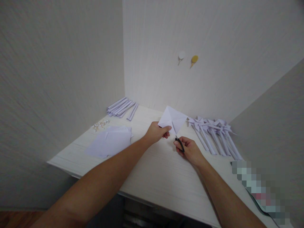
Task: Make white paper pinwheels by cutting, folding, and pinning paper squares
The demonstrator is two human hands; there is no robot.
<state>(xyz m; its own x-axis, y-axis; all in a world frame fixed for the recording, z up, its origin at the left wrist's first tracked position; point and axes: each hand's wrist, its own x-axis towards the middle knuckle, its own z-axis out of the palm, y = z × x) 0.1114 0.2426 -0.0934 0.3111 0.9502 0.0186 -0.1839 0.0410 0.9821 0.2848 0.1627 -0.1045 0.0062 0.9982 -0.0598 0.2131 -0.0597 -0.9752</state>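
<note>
Paper square (173, 119), white and creased along its diagonals, is held up just above the far middle of the table (152, 171), tilted like a diamond. The left hand (156, 132) holds its near left edge, thumb and fingers (166, 128) pinching the sheet. The right hand (188, 150) sits just to the right and nearer, its fingers curled through the black handles of a pair of scissors (178, 141); the blades point up into the lower corner of the paper square, though how far apart they stand cannot be told.

Right of the hands lies a row of finished paper pinwheels (213, 133) on folded paper stems, heads toward the far wall and stems running nearer and to the right. Left of the hands a stack of white paper sheets (110, 142) lies flat on the table. Beyond it, near the left wall, sits a small cluster of pins (101, 124), and farther back in the corner a bundle of folded paper strips (122, 108). On the far wall hang two small hooks, one white (181, 57) and one yellow (194, 60).
</note>
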